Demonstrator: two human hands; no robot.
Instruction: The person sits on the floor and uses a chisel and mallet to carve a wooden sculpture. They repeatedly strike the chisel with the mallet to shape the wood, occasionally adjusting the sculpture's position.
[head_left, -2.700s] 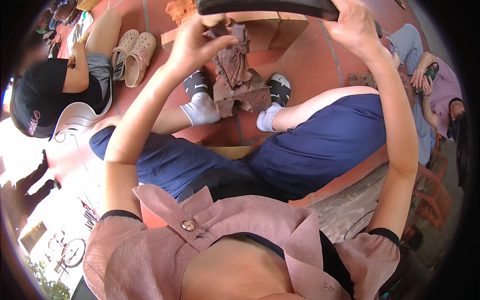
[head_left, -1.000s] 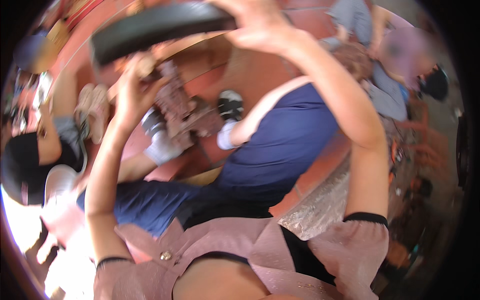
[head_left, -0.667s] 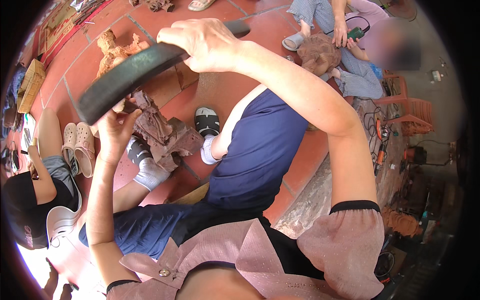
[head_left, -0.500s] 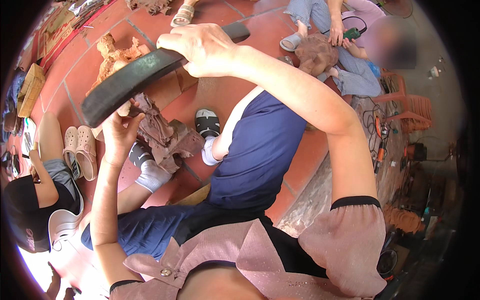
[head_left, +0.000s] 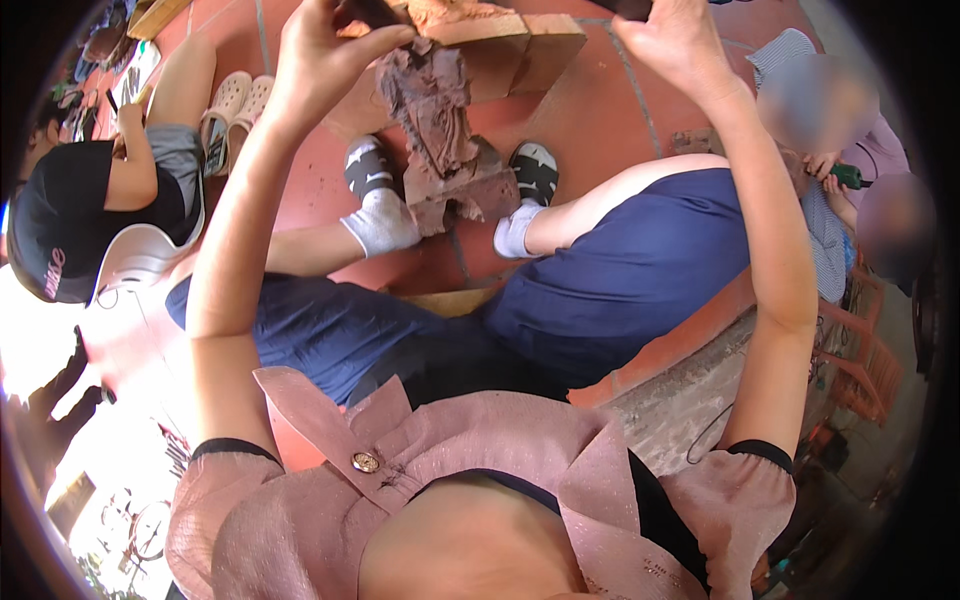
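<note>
Carved brown figure [head_left: 428, 105] on its rough block [head_left: 470, 197], between the wearer's sandals [head_left: 534, 175].
The left hand [head_left: 335, 60] is near the figure's top, gripping a dark piece [head_left: 376, 11] (mostly cut off by the upper edge); whether its thumb touches the carving, I cannot tell. Well apart, the right hand [head_left: 675, 50] clasps a black object [head_left: 627, 8] at that same edge. Beyond the figure sits a wooden block [head_left: 550, 55]; pale clogs [head_left: 228, 103] lie to the left.

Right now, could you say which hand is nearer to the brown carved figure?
Left: the left hand is beside the top of the brown carved figure; the right hand is farther off to its right.
</note>
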